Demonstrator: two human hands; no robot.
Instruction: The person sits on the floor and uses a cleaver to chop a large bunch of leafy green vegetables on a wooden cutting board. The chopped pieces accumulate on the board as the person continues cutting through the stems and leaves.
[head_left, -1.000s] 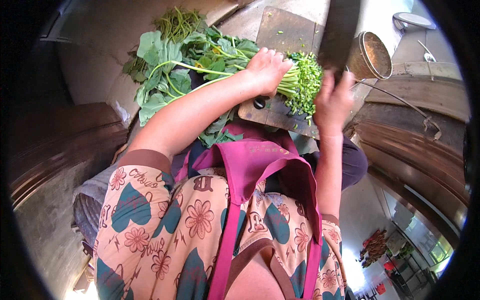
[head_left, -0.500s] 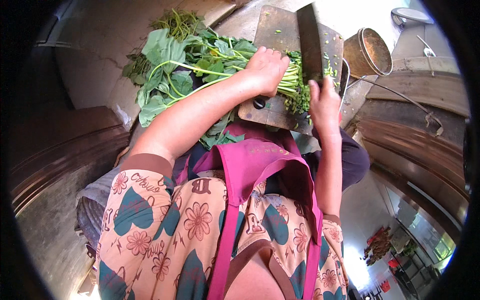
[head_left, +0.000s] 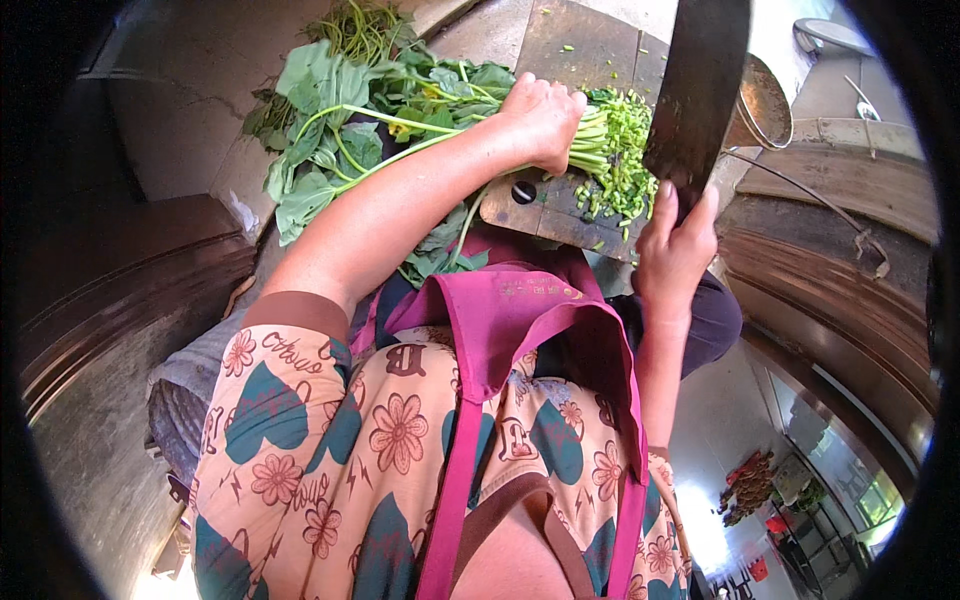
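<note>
My left hand (head_left: 545, 122) is closed round a bunch of leafy green stems (head_left: 590, 140), pressing it on a worn wooden cutting board (head_left: 585, 45). The broad leaves (head_left: 310, 185) trail off to the left, past my forearm. Chopped green pieces (head_left: 625, 165) lie heaped just right of the stems' cut ends. A large dark cleaver (head_left: 700, 90) is gripped by its handle in my right hand (head_left: 678, 240). Its blade points away from me, raised to the right of the heap and hiding the board's right part.
A rusty metal bucket (head_left: 760, 105) stands beyond the cleaver at the right, partly hidden by the blade. More thin green stems (head_left: 360, 30) lie at the far left. A thin rod (head_left: 800, 190) runs along the right side. My knee (head_left: 710, 320) is below my right hand.
My right hand has swung the cleaver right and up, away from the cut stem ends. More of the chopped heap now shows. The left hand keeps its hold, slightly farther up.
</note>
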